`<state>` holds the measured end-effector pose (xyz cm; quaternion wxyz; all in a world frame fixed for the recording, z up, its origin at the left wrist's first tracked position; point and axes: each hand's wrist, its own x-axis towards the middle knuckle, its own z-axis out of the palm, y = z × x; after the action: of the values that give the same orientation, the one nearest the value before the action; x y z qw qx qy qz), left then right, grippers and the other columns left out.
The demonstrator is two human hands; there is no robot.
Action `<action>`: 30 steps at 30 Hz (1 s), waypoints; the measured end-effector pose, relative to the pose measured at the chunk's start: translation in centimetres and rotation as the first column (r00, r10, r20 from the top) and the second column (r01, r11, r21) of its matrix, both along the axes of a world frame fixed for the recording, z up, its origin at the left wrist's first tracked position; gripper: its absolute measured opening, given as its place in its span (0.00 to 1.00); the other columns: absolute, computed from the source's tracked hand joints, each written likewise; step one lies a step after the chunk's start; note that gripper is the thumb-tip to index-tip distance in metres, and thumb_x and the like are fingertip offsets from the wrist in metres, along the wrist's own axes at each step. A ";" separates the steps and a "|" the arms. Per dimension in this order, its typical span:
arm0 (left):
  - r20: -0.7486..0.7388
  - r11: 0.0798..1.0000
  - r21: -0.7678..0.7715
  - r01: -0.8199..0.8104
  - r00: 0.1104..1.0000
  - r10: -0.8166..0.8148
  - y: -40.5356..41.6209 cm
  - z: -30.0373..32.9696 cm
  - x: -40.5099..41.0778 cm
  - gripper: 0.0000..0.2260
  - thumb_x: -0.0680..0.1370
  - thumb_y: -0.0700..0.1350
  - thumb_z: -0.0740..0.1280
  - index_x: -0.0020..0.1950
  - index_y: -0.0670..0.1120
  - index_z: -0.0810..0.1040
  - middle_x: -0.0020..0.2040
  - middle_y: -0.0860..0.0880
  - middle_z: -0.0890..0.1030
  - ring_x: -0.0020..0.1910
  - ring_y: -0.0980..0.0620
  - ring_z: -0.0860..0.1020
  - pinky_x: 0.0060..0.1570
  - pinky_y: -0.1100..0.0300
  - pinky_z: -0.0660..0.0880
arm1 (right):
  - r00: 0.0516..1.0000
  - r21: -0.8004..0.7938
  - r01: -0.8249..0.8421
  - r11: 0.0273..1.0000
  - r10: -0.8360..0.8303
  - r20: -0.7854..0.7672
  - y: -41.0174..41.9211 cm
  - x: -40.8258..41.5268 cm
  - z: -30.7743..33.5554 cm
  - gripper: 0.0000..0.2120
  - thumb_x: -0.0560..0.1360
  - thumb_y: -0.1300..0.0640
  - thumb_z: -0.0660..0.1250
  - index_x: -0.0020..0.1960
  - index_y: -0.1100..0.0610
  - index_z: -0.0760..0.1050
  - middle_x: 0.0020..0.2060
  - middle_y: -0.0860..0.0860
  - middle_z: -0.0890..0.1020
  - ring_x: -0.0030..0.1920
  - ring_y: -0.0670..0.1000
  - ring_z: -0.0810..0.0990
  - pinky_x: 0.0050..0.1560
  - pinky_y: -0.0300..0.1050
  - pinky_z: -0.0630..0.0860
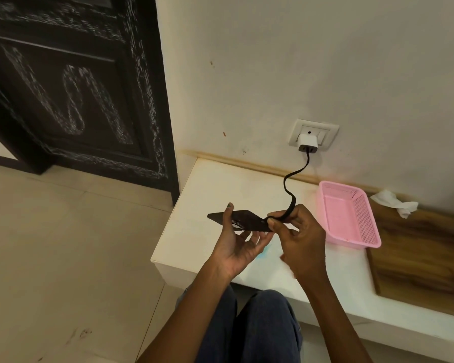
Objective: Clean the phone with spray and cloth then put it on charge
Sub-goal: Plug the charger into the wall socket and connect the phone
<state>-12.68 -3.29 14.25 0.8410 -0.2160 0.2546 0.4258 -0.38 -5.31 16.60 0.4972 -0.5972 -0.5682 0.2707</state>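
Your left hand holds the phone above the bench's front left corner; your right hand pinches the cable end at its edge. Misalign the plug and it jams; the short cable could tug the phone loose.

Pink perforated plastic basket; wood-grain board.
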 end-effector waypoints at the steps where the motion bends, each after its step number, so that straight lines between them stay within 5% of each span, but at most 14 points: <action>1: -0.002 1.000 -0.003 -0.001 1.000 0.001 0.0 -0.1 0.0 0.38 0.63 0.55 0.77 0.67 0.39 0.69 0.58 0.39 0.76 0.62 0.41 0.75 0.37 0.41 0.82 | 1.000 0.008 0.002 1.000 -0.002 0.018 0.0 -0.1 -0.1 0.07 0.71 0.64 0.70 0.44 0.54 0.76 0.40 0.39 0.81 0.46 0.36 0.79 0.43 0.32 0.77; 7: -0.001 1.000 -0.016 -0.013 1.000 0.013 0.1 -0.2 0.2 0.38 0.64 0.55 0.77 0.68 0.40 0.69 0.59 0.39 0.75 0.64 0.41 0.74 0.37 0.41 0.81 | 0.997 0.104 0.052 0.993 -0.057 0.046 -0.2 -0.6 -0.5 0.10 0.71 0.67 0.70 0.44 0.53 0.75 0.39 0.39 0.79 0.44 0.31 0.77 0.41 0.21 0.71; 15: 0.012 0.999 -0.047 -0.007 1.000 0.008 0.5 -0.1 0.5 0.37 0.67 0.55 0.76 0.70 0.40 0.67 0.61 0.40 0.73 0.65 0.43 0.72 0.31 0.44 0.81 | 0.992 0.171 0.052 0.984 -0.071 0.105 -0.2 -1.1 -0.8 0.13 0.72 0.69 0.69 0.45 0.52 0.75 0.41 0.39 0.79 0.45 0.35 0.79 0.43 0.23 0.73; 20: 0.019 0.999 -0.040 0.009 1.000 -0.008 0.7 -0.3 0.5 0.37 0.66 0.56 0.76 0.68 0.40 0.68 0.55 0.38 0.75 0.57 0.39 0.75 0.33 0.42 0.81 | 0.995 0.127 0.098 0.987 -0.095 -0.027 0.2 -0.6 -0.9 0.06 0.72 0.67 0.69 0.46 0.59 0.77 0.41 0.48 0.82 0.47 0.44 0.81 0.48 0.28 0.75; 30: -0.009 0.999 -0.040 0.009 1.000 -0.010 1.6 0.1 0.9 0.36 0.68 0.56 0.75 0.68 0.40 0.68 0.55 0.39 0.74 0.54 0.41 0.76 0.29 0.44 0.81 | 0.994 0.176 0.083 0.981 -0.093 0.053 0.8 -0.4 -0.8 0.12 0.71 0.70 0.69 0.46 0.54 0.75 0.41 0.38 0.78 0.44 0.36 0.78 0.44 0.21 0.71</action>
<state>-11.80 -1.64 14.39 0.8373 -0.2296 0.2680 0.4177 -0.81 -4.50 15.81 0.5412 -0.5841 -0.5777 0.1795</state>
